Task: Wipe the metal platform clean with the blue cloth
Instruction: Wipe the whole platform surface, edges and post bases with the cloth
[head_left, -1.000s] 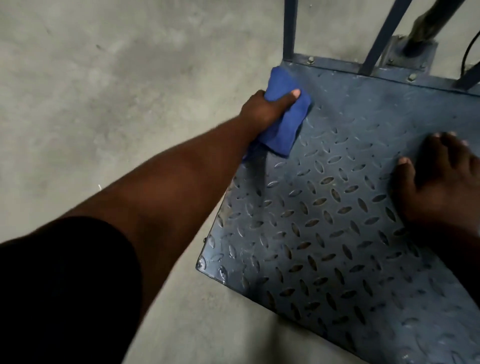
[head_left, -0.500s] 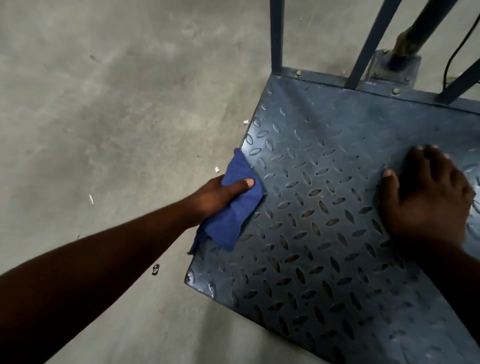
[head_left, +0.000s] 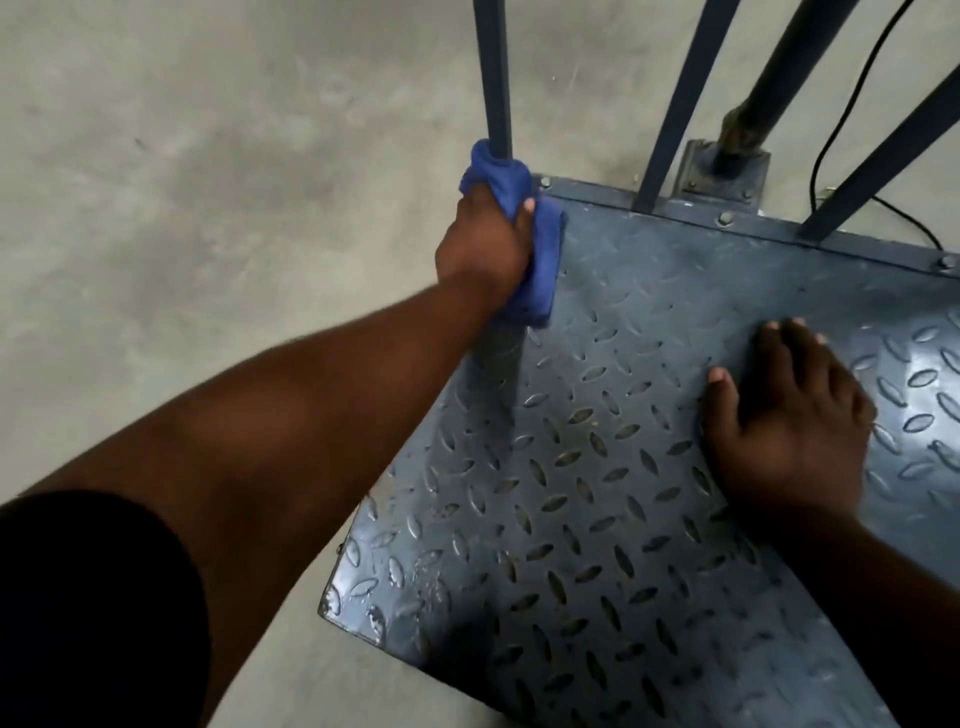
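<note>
Left hand (head_left: 483, 244) clenched round the blue cloth (head_left: 543, 265), thumb over the top of the wad, back of the hand toward the camera. Cloth bunched at the far left corner of the metal platform (head_left: 597, 493), upper fold pushed against the foot of the corner post (head_left: 496, 78), lower end lying on the plate along the left edge. Left arm reaches long and nearly straight from the near left, forearm crossing above the concrete floor (head_left: 208, 208). Right hand (head_left: 789, 421) flat on the plate at the right, fingers straight, grasping nothing; reads as a brace. Handling, by judgement: cloth soft, light, limp; folds to any shape, so best taken as a wad in the palm with a flap left free underneath to do the wiping. Platform is stiff tread plate with raised lozenges, heavy-looking, bolted under a rail (head_left: 727, 218) at the far edge; should not shift under pressure. Raised pattern and bolt heads likely to snag the cloth and hold dirt in the hollows; firm downward pressure advised. Brownish marks show among the lozenges in the near middle, so probably much left to wipe.
</note>
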